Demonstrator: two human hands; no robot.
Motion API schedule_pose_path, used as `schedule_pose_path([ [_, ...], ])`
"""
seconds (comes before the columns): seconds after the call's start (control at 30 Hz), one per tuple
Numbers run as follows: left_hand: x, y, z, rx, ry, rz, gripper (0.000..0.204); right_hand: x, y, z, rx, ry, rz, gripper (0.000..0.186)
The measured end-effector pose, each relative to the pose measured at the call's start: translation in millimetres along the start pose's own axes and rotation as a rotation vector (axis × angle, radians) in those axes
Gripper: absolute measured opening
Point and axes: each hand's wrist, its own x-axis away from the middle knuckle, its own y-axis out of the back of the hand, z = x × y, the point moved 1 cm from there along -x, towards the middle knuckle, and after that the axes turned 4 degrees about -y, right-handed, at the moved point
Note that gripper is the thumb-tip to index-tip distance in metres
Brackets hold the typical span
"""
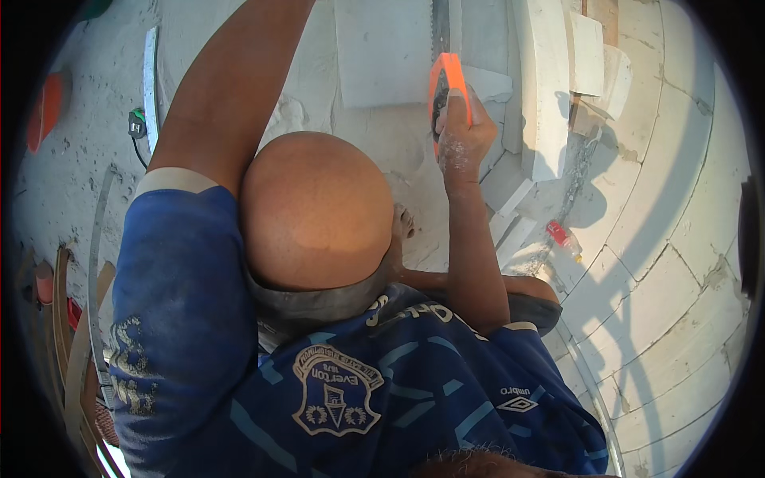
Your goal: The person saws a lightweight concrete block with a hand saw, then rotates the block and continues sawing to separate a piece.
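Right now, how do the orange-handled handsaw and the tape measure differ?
The handsaw is gripped in the right hand; the tape measure lies untouched. The handsaw is long and bladed; the tape measure is compact. The handsaw's handle is bright orange; the tape measure is black and green. Both show dark parts.

The 1 head view, a wide fisheye, looks steeply down from above the blue shirt (398, 390), which fills much of the lower half at close range. The right hand (465, 137) lies farther off, toward the upper edge.
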Motion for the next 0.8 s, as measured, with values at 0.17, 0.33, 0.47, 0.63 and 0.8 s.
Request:
schedule_pose_path([
  [0.17, -5, -3, -2, -0.020, -0.019, -0.086, 0.060, 14, 7, -7, 0.047, 0.082, -0.039, 0.036],
  [0.33, -15, -11, 6, -0.077, -0.025, -0.098, 0.060, 32, 16, -16, 0.069, -0.017, -0.046, 0.036],
  [0.47, -29, -22, 14, -0.565, -0.276, 0.030, 0.041, 47, 23, -23, 0.023, -0.060, -0.011, 0.036],
  [0.63, -39, -31, 32, -0.645, -0.357, -0.061, 0.034, 64, 31, -31, 0.048, -0.075, -0.032, 0.037],
  [0.8, -20, -20, 20, -0.860, -0.539, -0.013, 0.039, 75, 35, -37, 0.027, -0.153, -0.048, 0.038],
])
